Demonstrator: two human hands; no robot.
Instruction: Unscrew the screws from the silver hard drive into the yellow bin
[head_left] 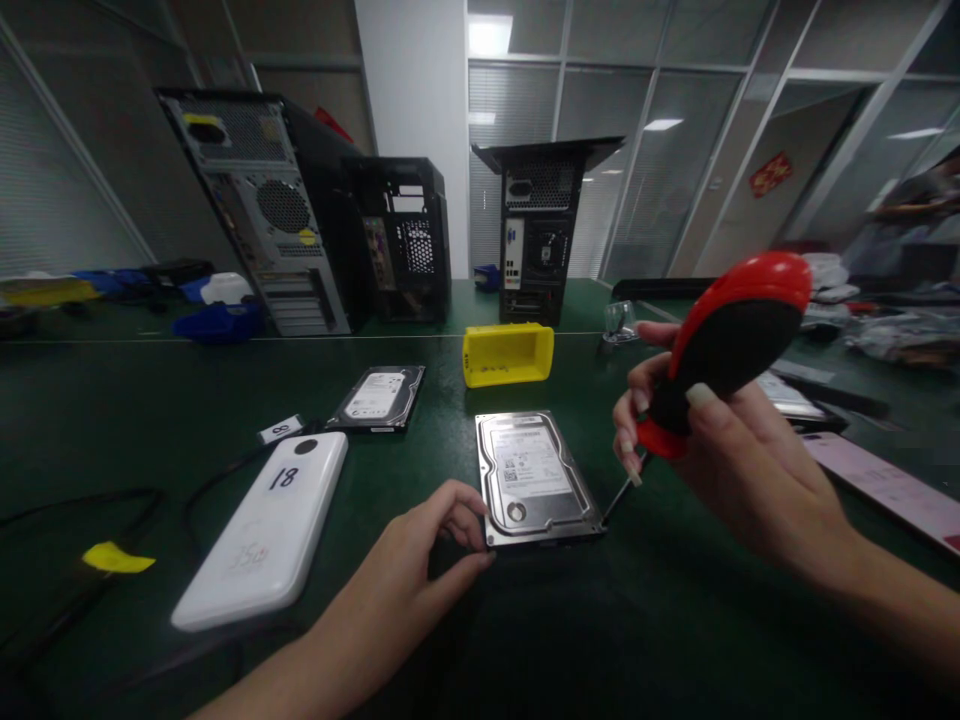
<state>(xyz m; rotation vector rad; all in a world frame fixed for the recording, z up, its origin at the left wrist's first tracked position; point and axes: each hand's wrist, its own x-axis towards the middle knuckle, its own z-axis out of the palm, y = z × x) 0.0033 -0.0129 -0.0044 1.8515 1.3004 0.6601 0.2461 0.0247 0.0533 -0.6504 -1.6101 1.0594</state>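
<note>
A hard drive (531, 475) with a white label lies flat on the green table in front of me. My left hand (442, 550) grips its near left corner, with curled fingers at the side and the thumb at the front edge. In my right hand (720, 450) is a red and black screwdriver (739, 330), its thick handle tilted up to the right. The thin shaft slants down to the drive's near right corner, where the tip meets or nearly meets a screw spot; exact contact cannot be told.
A yellow bin (508, 358) with small pieces stands behind the drive. Another hard drive (377, 397) and a white power bank (266, 530) with cables lie left. Computer cases (319, 220) stand at the back. A pink board (889, 485) lies right; a person (922, 215) is far right.
</note>
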